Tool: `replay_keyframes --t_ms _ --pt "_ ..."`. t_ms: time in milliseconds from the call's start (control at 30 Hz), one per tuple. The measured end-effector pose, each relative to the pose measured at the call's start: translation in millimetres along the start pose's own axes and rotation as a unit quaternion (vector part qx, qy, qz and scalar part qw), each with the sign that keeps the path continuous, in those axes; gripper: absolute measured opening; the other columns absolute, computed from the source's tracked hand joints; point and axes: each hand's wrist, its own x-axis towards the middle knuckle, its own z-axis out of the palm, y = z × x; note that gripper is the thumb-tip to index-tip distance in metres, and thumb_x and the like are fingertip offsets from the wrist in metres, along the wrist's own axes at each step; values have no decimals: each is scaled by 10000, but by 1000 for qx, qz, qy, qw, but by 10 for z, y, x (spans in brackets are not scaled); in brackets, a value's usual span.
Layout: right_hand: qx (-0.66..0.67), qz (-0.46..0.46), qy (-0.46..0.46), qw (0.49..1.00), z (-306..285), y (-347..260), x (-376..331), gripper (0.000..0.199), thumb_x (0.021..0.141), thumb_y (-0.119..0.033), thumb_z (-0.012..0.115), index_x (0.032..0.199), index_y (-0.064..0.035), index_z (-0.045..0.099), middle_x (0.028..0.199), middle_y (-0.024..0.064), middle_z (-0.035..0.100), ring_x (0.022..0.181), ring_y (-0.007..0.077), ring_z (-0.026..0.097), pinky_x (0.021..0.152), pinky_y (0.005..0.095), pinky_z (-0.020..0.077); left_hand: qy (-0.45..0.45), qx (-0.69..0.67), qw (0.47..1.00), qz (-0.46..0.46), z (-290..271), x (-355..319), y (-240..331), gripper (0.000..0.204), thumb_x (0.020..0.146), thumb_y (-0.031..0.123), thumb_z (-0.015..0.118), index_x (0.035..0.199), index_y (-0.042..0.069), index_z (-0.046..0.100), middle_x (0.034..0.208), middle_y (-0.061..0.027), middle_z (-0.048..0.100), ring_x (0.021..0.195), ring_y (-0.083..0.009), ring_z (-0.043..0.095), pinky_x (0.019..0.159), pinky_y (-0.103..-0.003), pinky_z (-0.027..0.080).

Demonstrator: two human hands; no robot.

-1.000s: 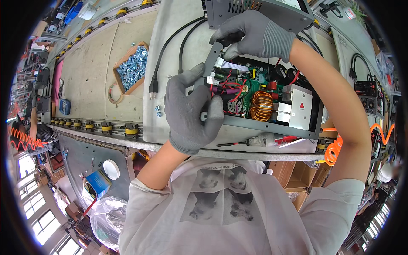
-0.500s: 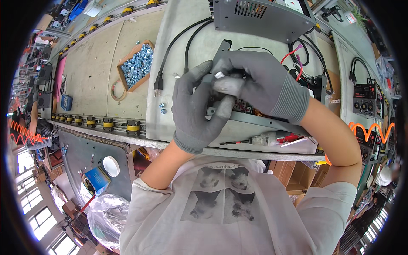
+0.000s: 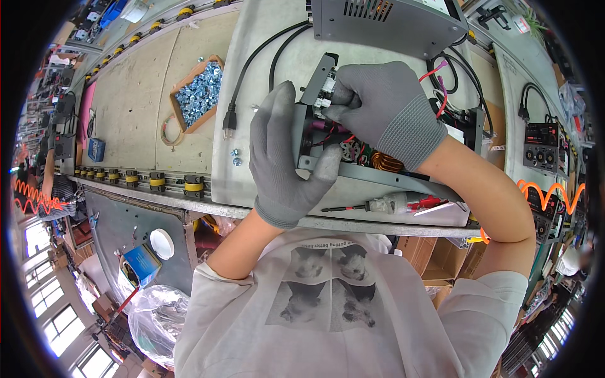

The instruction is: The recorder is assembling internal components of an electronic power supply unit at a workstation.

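Both my hands wear grey gloves. My left hand lies along the left side of an uncovered grey metal chassis, fingers stretched upward and thumb apart over the front corner. My right hand reaches over the chassis with its fingertips pinched together at several white connectors by the upright end panel. What the pinch holds is hidden behind the fingers. Inside the chassis, a copper coil and red and black wires show below my right hand.
A grey vented case stands at the back. Left of the chassis are a power plug, loose screws and a cardboard tray of screws. A screwdriver lies near the front edge. Red wires stick up at right.
My right hand has drawn away from my left and moved slightly down-right, uncovering the white connectors and the chassis interior. My left fingers have straightened. The small metallic piece at the right fingertips no longer shows.
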Motion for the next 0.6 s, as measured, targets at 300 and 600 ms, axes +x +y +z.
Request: replay_keyframes --t_ms 300,600 --pt "6 -11 -2 1000 30 11 5 125 753 -181 752 757 -85 671 696 94 673 721 297 686 682 424 539 -20 0 1000 -16 -15 17 19 735 717 246 705 1355 -55 497 1171 -197 570 1007 -340 544 893 -430 456" --pt "-106 -51 -26 993 22 -52 21 120 763 -164 701 863 -103 678 730 112 674 747 311 692 673 455 544 -17 11 1000 -18 -9 24 2 723 708 247 704 1340 -46 511 1160 -185 576 965 -320 541 867 -421 458"
